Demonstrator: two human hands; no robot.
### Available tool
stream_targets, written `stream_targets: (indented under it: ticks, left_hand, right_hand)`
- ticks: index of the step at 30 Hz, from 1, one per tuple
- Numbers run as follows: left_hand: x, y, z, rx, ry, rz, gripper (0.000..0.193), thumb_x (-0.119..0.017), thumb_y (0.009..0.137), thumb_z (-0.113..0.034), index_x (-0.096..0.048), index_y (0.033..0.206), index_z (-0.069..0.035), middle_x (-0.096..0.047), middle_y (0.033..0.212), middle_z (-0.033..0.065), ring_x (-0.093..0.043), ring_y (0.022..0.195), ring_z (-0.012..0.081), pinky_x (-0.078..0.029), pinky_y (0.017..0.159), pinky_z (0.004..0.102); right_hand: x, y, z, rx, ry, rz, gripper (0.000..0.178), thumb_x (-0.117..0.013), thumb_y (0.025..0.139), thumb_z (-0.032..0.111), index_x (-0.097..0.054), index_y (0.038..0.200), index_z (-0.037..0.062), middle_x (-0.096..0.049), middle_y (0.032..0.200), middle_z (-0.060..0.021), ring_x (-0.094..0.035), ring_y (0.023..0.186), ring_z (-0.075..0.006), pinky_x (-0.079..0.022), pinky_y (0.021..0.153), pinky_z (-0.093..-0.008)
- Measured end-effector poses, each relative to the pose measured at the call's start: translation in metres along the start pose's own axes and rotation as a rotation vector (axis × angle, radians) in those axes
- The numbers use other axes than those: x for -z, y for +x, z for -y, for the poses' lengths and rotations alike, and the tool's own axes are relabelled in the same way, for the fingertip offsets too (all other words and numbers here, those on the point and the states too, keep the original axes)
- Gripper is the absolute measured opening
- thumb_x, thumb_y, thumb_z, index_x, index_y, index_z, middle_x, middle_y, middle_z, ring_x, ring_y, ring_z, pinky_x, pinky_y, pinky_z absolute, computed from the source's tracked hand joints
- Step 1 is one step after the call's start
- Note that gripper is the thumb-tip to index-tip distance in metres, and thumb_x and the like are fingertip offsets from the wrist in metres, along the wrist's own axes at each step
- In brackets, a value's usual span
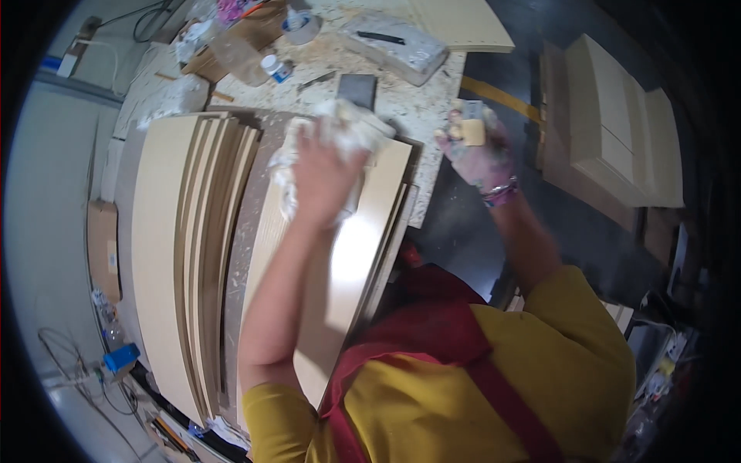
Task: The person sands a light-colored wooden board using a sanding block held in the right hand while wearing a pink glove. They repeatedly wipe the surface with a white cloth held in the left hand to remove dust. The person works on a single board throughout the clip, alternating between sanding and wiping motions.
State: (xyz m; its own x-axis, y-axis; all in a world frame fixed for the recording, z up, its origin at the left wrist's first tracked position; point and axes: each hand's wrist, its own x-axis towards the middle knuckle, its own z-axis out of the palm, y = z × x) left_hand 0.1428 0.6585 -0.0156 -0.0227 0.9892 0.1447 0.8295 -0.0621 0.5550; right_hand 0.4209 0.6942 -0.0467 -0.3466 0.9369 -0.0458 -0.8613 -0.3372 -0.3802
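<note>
My bare left hand (328, 174) presses a crumpled white cloth (367, 127) onto the far end of a long pale wood-grain board (305, 339). Its fingers bend into the folds of the cloth. Off to the right, past the edge of the work table, my right hand (482, 158) is raised in a stained glove. Held in its fingers is a small flat tan and grey block (472, 133); I cannot make out its exact kind. A dark grey block (357, 90) lies on the table just beyond the cloth.
A stack of similar boards (181, 255) stands to the left. Far back on the table are a plastic-wrapped slab (397, 50), a small white bottle (275, 68) and a tape roll (299, 29). More pale panels (617, 127) are stacked at the right.
</note>
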Motion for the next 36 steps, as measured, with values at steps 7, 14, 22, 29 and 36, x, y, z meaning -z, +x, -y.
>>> stream_targets:
  ticks: [7,14,22,29,36]
  left_hand:
    - [-0.003,-0.079,-0.091,-0.391,0.37,0.229,0.054,-0.065,0.076,-0.018,-0.051,0.128,-0.016,-0.05,0.129,0.0127,-0.041,0.126,0.0354,-0.05,0.084,0.0468]
    - [0.031,-0.188,-0.049,-0.117,0.272,0.109,0.076,-0.073,0.062,-0.015,-0.047,0.133,-0.018,-0.046,0.133,0.0103,-0.042,0.127,0.0328,-0.054,0.071,0.0426]
    - [0.092,-0.44,-0.026,0.706,0.413,-0.23,0.067,-0.07,0.069,-0.019,-0.049,0.133,-0.014,-0.048,0.133,0.0147,-0.038,0.129,0.0376,-0.044,0.095,0.0476]
    - [0.145,-0.704,0.031,1.938,0.326,-0.764,0.036,-0.056,0.091,-0.023,-0.058,0.115,0.004,-0.062,0.108,0.023,-0.058,0.103,0.0367,-0.044,0.089,0.042]
    - [0.147,-0.564,0.058,1.088,0.729,-0.631,0.038,-0.067,0.075,-0.035,-0.061,0.1,-0.006,-0.061,0.097,0.0177,-0.059,0.088,0.035,-0.048,0.071,0.0452]
  right_hand:
    - [-0.03,0.003,-0.005,-0.028,0.105,0.098,0.031,-0.052,0.092,0.032,-0.061,0.112,0.0101,-0.064,0.108,-0.0107,-0.059,0.104,-0.0275,-0.045,0.092,-0.0518]
    - [-0.045,0.042,-0.071,-0.177,-0.323,0.063,0.045,-0.051,0.091,0.033,-0.049,0.128,0.0071,-0.057,0.122,-0.0129,-0.057,0.109,-0.0306,-0.043,0.097,-0.052]
    - [-0.058,0.039,-0.085,-0.315,-0.367,-0.378,0.06,-0.05,0.087,0.025,-0.036,0.138,-0.003,-0.04,0.141,-0.0187,-0.035,0.132,-0.0348,-0.026,0.113,-0.0494]
    - [0.005,0.1,-0.06,-0.802,-0.132,0.436,0.055,-0.052,0.09,0.02,-0.037,0.138,-0.0021,-0.045,0.137,-0.0205,-0.041,0.128,-0.0338,-0.026,0.114,-0.0471]
    - [0.005,0.116,-0.058,-0.583,-0.23,0.35,0.049,-0.051,0.092,0.021,-0.043,0.132,-0.0064,-0.051,0.13,-0.022,-0.048,0.12,-0.037,-0.03,0.113,-0.0484]
